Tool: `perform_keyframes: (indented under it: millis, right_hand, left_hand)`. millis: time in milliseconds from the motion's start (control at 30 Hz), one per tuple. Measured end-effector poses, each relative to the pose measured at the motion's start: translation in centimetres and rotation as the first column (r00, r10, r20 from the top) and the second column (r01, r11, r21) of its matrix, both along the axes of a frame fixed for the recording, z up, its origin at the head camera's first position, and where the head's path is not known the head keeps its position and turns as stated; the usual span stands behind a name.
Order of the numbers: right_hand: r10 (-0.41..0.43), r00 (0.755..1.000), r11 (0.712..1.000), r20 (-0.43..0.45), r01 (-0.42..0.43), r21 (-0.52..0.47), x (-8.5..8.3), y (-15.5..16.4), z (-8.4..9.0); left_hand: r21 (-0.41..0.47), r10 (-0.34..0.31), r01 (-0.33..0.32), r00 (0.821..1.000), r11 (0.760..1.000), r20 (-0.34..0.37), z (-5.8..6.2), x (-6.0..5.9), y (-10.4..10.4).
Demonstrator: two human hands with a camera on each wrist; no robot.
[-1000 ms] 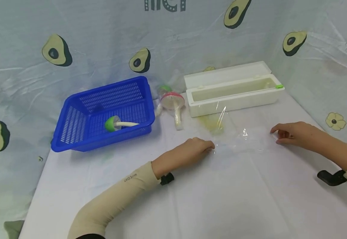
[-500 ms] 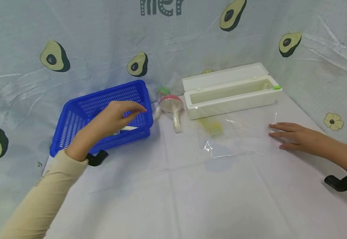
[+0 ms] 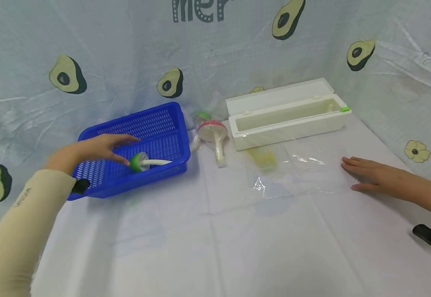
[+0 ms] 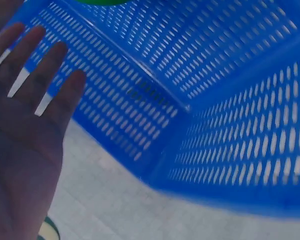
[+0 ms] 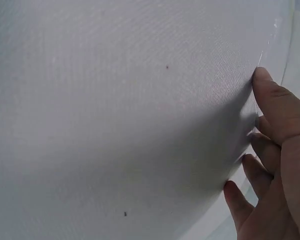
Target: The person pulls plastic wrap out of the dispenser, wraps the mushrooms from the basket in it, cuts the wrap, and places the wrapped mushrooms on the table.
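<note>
A clear sheet of plastic wrap (image 3: 301,173) lies flat on the desk (image 3: 260,247), right in front of the long white box (image 3: 287,113). That part looks done: the sheet is out of the box and spread.

The right hand (image 3: 371,175) lies flat on the right edge of the wrap, fingers straight, pressing it down. Its grip is loose; it holds nothing. The right wrist view shows the fingers (image 5: 275,107) flat on the desk too.

The left hand (image 3: 89,150) is far to the left of the white box, over the blue basket (image 3: 133,146). Its fingers are straight and spread, as the left wrist view (image 4: 25,125) also shows. Its grip is loose as well. The fingertips are just beside the green toy mushroom (image 3: 143,160), which lies on its side in the basket. I cannot tell if they touch it. It is not picked up yet.

Between the basket and the white box lie two more toy mushrooms. The pink mushroom (image 3: 213,134) looks shiny, as if wrap is already round it. The other green one (image 3: 200,117) behind it looks wrapped as well, but it is hard to be sure.

So I think two toys are done. The one in the basket is left: it has to be taken out, put on the sheet and wrapped.
</note>
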State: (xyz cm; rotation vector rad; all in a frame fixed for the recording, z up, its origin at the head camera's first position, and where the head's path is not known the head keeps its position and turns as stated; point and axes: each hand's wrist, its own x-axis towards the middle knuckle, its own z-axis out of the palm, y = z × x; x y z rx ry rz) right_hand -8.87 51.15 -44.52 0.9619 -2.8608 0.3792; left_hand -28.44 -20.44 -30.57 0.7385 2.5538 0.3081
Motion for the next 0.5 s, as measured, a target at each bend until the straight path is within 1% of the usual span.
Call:
perform_keyframes:
  millis: [33,100,167,267,367,500]
  right_hand:
    - [-0.015,1.000,1.000,0.017,0.015,-0.001,0.1,0.0,0.0]
    - [-0.031,0.999,1.000,0.043,0.031,-0.003,0.2,0.1,0.0]
    - [-0.036,0.998,0.999,0.055,0.037,-0.009,0.2,0.1,0.0]
    - [-0.025,0.998,0.999,0.058,0.027,-0.025,0.0,0.2,0.0]
    - [-0.018,0.998,0.999,0.053,0.020,-0.037,-0.1,0.3,0.0]
    - [-0.016,0.999,0.999,0.048,0.018,-0.039,-0.1,0.5,0.0]
  left_hand:
    - [0.004,0.002,-0.002,0.999,1.000,0.043,-0.5,-0.3,0.0]
    - [0.014,0.006,-0.008,0.992,1.000,0.129,-1.3,-0.8,0.2]
    - [0.000,-0.001,0.001,0.984,1.000,0.177,-2.0,-1.2,0.4]
    - [-0.049,-0.010,0.020,0.980,0.999,0.200,-2.5,-1.8,0.6]
    - [-0.108,-0.011,0.032,0.982,0.994,0.190,-2.8,-2.4,0.8]
    - [-0.144,-0.004,0.032,0.981,0.989,0.196,-3.0,-2.8,1.3]
